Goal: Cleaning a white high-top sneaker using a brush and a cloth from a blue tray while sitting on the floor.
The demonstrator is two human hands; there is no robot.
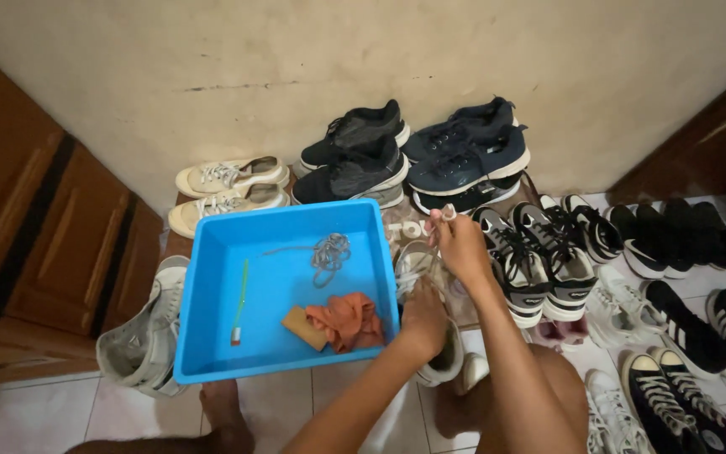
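My left hand [424, 319] presses down on a white sneaker [447, 363] standing on the tiled floor just right of a blue plastic basin [212, 336]. My right hand [461, 245] is raised above the shoe and pinches the end of its white lace [448, 213], which is pulled up taut. In the basin lie a green toothbrush [240, 301], a tan sponge [302, 328], an orange cloth [348, 319] and a loose bundle of grey laces [328, 250].
Several pairs of shoes line the wall: beige sneakers [228, 176], black ones [355, 155], navy ones [464, 155]. Black-and-white sneakers [539, 252] crowd the right. A grey high-top [140, 336] leans left of the basin. A wooden door [35, 219] stands left. My bare foot [224, 412] is below the basin.
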